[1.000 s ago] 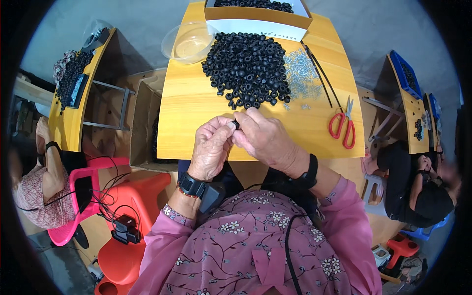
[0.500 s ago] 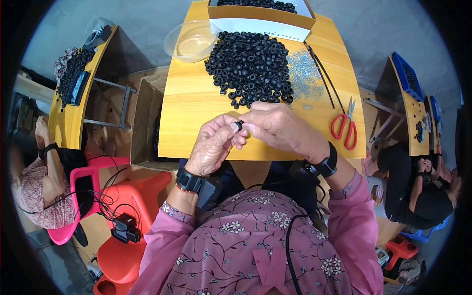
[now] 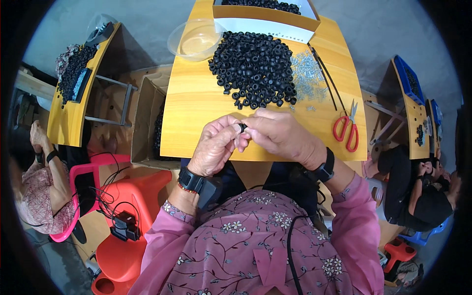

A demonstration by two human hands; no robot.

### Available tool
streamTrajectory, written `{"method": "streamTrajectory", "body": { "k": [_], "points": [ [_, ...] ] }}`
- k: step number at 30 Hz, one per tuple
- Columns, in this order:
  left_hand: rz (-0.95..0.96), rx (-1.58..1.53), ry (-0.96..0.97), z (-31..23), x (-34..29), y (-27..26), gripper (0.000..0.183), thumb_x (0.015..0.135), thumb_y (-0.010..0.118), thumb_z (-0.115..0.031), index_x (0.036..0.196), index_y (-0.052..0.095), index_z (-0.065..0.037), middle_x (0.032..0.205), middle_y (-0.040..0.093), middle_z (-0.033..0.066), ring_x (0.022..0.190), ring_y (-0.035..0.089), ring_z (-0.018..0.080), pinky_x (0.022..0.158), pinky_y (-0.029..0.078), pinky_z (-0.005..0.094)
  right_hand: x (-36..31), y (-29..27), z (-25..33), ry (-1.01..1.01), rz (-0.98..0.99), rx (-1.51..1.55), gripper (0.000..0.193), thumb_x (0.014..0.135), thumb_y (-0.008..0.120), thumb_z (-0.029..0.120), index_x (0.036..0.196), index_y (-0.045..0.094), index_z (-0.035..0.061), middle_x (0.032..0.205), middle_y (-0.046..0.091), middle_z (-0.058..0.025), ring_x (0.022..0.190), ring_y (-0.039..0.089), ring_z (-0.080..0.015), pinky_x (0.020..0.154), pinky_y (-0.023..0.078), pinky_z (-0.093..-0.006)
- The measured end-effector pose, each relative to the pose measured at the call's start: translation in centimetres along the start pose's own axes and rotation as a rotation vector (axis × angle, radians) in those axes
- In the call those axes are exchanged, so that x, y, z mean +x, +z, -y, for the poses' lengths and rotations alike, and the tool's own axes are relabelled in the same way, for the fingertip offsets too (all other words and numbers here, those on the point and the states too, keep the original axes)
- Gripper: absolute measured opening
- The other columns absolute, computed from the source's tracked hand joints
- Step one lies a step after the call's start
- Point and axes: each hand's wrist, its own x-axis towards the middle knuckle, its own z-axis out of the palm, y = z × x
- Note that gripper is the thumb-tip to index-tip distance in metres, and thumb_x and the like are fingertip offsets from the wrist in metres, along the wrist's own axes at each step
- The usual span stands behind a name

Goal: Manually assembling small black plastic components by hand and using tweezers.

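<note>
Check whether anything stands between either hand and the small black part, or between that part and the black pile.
Nothing visible does. The left hand pinches the small black part, with the right hand right beside it. Only tabletop shows toward the black pile; the scissors lie off to the right.

Left hand (image 3: 218,145) and right hand (image 3: 287,136) drawn together

Both forearms angle inward from the lower edge, converging in front of the torso. The left hand curls, thumb (image 3: 230,132) bent toward its fingers in a pinch. The right shows its back, fingers folded and pointing at the left fingertips, their grip partly hidden
</note>
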Motion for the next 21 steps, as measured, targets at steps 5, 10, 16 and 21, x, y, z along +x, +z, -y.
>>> {"method": "streamTrajectory", "body": {
  "k": [5, 10, 16, 21],
  "points": [
    [-0.001, 0.018, 0.009, -0.2, 0.1, 0.3, 0.011, 0.099, 0.055, -0.009, 0.100, 0.060, 0.001, 0.090, 0.068, 0.0106, 0.075, 0.063, 0.0133, 0.068, 0.052, 0.0256, 0.1, -0.1, -0.3, 0.047, -0.042, 0.107, 0.021, 0.089, 0.061, 0.009, 0.106, 0.067, -0.0009, 0.078, 0.062, -0.0114, 0.074, 0.062, -0.0276, 0.070, 0.051, -0.0380],
    [0.009, 0.002, 0.013, -0.1, 0.1, 0.0, 0.010, 0.099, 0.055, -0.009, 0.101, 0.059, 0.000, 0.092, 0.067, 0.0101, 0.078, 0.063, 0.0138, 0.070, 0.052, 0.0255, 0.3, 0.5, -0.1, 0.038, -0.128, 0.081, 0.023, 0.089, 0.063, 0.009, 0.109, 0.065, -0.0010, 0.085, 0.065, -0.0137, 0.080, 0.065, -0.0294, 0.073, 0.052, -0.0380],
    [0.011, -0.066, 0.065, 0.2, 0.4, -0.1, 0.013, 0.098, 0.057, -0.011, 0.101, 0.062, 0.001, 0.097, 0.068, 0.0108, 0.084, 0.063, 0.0145, 0.076, 0.052, 0.0281, 0.7, 0.4, 1.2, -0.004, -0.111, -0.101, 0.027, 0.086, 0.067, 0.013, 0.106, 0.061, -0.0037, 0.084, 0.062, -0.0156, 0.077, 0.064, -0.0335, 0.071, 0.053, -0.0401],
    [-0.020, -0.112, 0.069, 0.5, 0.4, 0.0, 0.014, 0.098, 0.057, -0.011, 0.099, 0.064, 0.002, 0.098, 0.068, 0.0109, 0.086, 0.064, 0.0155, 0.079, 0.053, 0.0294, 1.2, 0.6, 0.6, -0.007, -0.069, -0.188, 0.027, 0.084, 0.074, 0.018, 0.102, 0.064, -0.0007, 0.077, 0.058, -0.0140, 0.070, 0.062, -0.0329, 0.063, 0.052, -0.0406]
  ]
}}
